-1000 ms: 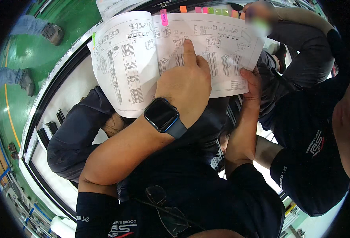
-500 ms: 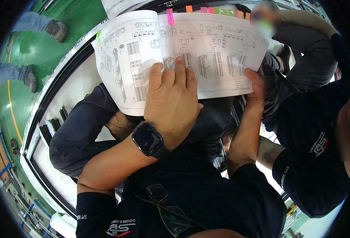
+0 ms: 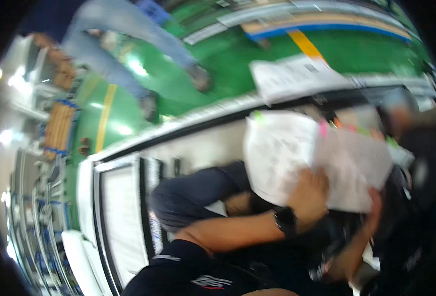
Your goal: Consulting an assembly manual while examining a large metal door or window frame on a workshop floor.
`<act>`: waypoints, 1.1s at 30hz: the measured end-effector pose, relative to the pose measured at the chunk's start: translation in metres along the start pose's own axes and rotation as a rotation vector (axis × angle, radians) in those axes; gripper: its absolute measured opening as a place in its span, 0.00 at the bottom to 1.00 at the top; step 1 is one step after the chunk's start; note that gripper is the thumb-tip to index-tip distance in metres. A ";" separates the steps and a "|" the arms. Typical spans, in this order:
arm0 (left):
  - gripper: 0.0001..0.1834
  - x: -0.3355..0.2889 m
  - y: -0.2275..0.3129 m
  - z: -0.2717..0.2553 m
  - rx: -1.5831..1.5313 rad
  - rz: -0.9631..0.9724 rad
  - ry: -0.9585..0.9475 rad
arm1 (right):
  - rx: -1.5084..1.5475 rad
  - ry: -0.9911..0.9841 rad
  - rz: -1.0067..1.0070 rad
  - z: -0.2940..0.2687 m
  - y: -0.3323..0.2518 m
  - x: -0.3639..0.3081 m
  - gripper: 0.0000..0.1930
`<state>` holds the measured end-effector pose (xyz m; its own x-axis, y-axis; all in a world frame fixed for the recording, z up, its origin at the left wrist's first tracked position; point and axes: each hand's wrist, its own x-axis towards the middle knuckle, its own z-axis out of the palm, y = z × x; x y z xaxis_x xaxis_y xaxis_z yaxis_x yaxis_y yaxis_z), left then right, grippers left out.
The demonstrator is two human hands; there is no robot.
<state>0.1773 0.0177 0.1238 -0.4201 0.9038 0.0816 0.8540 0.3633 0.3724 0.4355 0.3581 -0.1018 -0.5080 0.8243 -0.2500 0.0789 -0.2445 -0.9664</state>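
Note:
An open booklet of technical drawings (image 3: 282, 140), with coloured tabs along its top edge, lies over my lap. My left hand (image 3: 309, 197) rests on it near the fold, fingers stretched over the lower part of the pages; a dark watch (image 3: 285, 221) is on that wrist. At the lower right corner my right hand (image 3: 374, 200) grips the booklet, its other fingers hidden behind the paper. The whole view is smeared by motion, so the drawings cannot be read.
Beyond the booklet, loose printed sheets (image 3: 297, 76) lie at the edge of a large dark-and-white frame (image 3: 188, 126). A co-worker in dark clothes (image 3: 425, 163) sits close on my right. Another person in jeans (image 3: 124, 29) stands on the green floor (image 3: 218, 64). Racks (image 3: 40, 212) line the left.
My view has swung to the left, so the booklet and both hands now appear farther right and lower. More of the floor, racks and standing person shows. Both hands stay at the booklet.

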 end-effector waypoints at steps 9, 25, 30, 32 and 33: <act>0.43 -0.009 0.006 -0.001 0.073 0.003 -0.197 | 0.423 -0.498 -0.116 0.136 -0.093 -0.061 0.44; 0.50 -0.012 0.002 0.007 0.048 -0.009 -0.206 | 0.539 -0.521 -0.119 0.171 -0.119 -0.094 0.42; 0.51 -0.013 0.006 0.008 0.030 -0.045 -0.216 | 0.557 -0.464 -0.098 0.171 -0.116 -0.094 0.41; 0.51 -0.016 0.009 0.010 0.025 -0.027 -0.208 | 0.529 -0.477 -0.105 0.164 -0.108 -0.091 0.41; 0.51 -0.016 0.010 0.011 0.014 -0.024 -0.221 | 0.499 -0.485 -0.117 0.158 -0.100 -0.086 0.40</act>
<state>0.1961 0.0095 0.1160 -0.3645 0.9218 -0.1319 0.8494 0.3872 0.3586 0.3357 0.2313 0.0260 -0.8231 0.5675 0.0212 -0.3441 -0.4687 -0.8136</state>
